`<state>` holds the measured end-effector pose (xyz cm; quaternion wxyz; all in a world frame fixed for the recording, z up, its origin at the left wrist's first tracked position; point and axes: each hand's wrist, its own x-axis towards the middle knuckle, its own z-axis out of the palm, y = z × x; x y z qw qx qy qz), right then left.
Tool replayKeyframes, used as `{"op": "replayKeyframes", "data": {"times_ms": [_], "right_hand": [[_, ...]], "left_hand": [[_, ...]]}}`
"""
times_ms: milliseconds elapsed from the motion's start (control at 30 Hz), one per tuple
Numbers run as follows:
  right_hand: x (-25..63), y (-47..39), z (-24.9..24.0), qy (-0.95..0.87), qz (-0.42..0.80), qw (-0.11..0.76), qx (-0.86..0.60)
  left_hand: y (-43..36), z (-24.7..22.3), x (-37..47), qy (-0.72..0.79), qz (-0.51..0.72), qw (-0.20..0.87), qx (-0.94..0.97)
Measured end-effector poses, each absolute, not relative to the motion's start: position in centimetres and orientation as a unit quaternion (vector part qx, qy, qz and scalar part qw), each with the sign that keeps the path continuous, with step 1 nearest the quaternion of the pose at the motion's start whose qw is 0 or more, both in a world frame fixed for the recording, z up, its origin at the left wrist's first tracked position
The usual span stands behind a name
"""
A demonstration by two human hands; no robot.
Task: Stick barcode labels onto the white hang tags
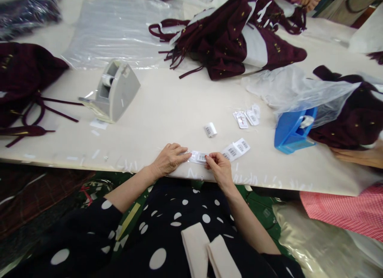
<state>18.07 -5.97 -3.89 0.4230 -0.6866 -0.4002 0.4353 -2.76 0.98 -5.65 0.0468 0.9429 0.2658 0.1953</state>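
Observation:
A small clear-and-white tag with a barcode label (197,157) lies at the table's near edge, between my two hands. My left hand (171,160) rests on the table, its fingers closed on the tag's left end. At the other end, the thumb and fingertips of my right hand (220,166) pinch the barcode label. Part of a sheet of barcode stickers (241,147) lies just behind my right hand. A loose barcode piece (210,129) sits farther in, and several white tags (250,116) are grouped to its right.
A grey tape dispenser (119,92) stands left, a blue one (291,130) right. Maroon garments (221,38) with cords lie across the back; another maroon garment (26,78) is at left. Clear plastic bags (119,26) cover the back left. Another person's checked sleeve (344,208) shows at right.

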Motion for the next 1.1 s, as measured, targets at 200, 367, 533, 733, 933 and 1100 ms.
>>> {"op": "replayKeyframes", "data": {"times_ms": [200, 367, 533, 733, 933, 1100], "right_hand": [[17.4, -5.7, -3.5, -0.422, 0.397, 0.388, -0.717], [17.4, -5.5, -3.6, -0.421, 0.398, 0.383, -0.719], [17.4, -5.6, -3.8, -0.430, 0.377, 0.377, -0.729], [17.0, -5.7, -3.9, -0.431, 0.351, 0.373, -0.743], [16.8, -5.7, -3.9, -0.448, 0.325, 0.365, -0.749], [16.7, -5.8, -3.7, -0.463, 0.304, 0.353, -0.755]], "left_hand": [[0.9, -5.8, -2.8, 0.273, 0.196, 0.034, 0.941], [0.9, -5.6, -2.7, 0.272, 0.196, 0.038, 0.941], [0.9, -5.7, -2.8, 0.273, 0.198, 0.046, 0.940], [0.8, -5.6, -2.7, 0.275, 0.205, 0.049, 0.938], [0.8, -5.4, -2.6, 0.274, 0.210, 0.036, 0.938], [0.8, -5.5, -2.6, 0.275, 0.206, 0.043, 0.938]]}}
